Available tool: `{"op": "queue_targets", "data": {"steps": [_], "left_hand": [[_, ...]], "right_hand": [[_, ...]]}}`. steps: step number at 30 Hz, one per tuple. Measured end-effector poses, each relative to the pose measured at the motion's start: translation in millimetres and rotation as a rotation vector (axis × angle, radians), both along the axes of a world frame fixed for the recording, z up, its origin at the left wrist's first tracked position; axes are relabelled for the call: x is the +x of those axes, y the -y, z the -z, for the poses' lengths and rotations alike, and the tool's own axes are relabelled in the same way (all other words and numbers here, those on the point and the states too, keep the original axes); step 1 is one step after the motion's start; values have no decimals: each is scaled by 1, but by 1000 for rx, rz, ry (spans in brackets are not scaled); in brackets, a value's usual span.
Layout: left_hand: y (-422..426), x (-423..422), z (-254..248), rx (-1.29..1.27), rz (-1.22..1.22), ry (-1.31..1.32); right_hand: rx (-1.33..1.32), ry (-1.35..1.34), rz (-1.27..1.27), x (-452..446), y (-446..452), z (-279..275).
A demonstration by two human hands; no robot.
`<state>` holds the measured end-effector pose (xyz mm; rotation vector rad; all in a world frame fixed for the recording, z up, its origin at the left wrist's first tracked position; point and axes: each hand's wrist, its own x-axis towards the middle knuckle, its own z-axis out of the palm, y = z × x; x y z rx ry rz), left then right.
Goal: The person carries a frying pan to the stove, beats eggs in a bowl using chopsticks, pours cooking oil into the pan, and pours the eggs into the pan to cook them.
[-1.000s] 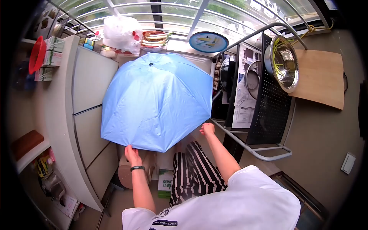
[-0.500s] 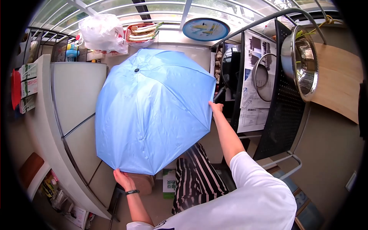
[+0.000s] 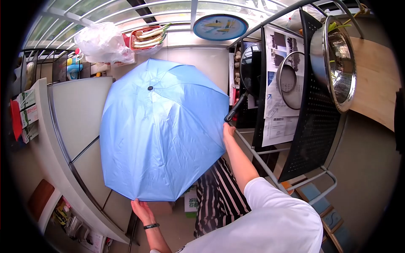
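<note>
Blue cloth is pinched at the lower hem by the fingers of the left hand (image 3: 144,212); the right hand (image 3: 229,131) meets the right edge, though whether its fingers grip is hard to tell. The open umbrella (image 3: 162,135) fills the frame's centre: probably light, slippery, soft between stiff but bendable ribs, best held at the rib tips. Bare floor (image 3: 179,227) shows below it. At right stands a rack (image 3: 310,141); at top, a sill (image 3: 179,39) bears a basket (image 3: 133,39) beneath window bars (image 3: 193,14).

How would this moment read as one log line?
left hand: at umbrella's near rim | right hand: at its right rim | blue umbrella: open, canopy facing camera
</note>
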<state>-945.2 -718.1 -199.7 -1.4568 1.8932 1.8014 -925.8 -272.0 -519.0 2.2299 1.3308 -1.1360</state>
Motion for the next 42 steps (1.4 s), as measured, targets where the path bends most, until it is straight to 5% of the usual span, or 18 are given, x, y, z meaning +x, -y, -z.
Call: {"op": "queue_targets", "data": {"steps": [3,9,13,16,24,42], "left_hand": [[-23,12,10,-1,-94,93],[-21,36,35,53,-74,216],[-17,41,45,43,-25,309],[-14,38,51,11,-41,306],[-2,41,63,-19,-30,319],[-18,39,65,2,-51,265]], "right_hand": [[332,-132,15,-3,-23,-5],[306,-337,-112,-45,-98,22],[59,-675,411,-66,-97,29],[62,-724,478,-72,-94,26],[298,-743,353,-65,-83,24],[76,-625,-217,-40,1,-57]]}}
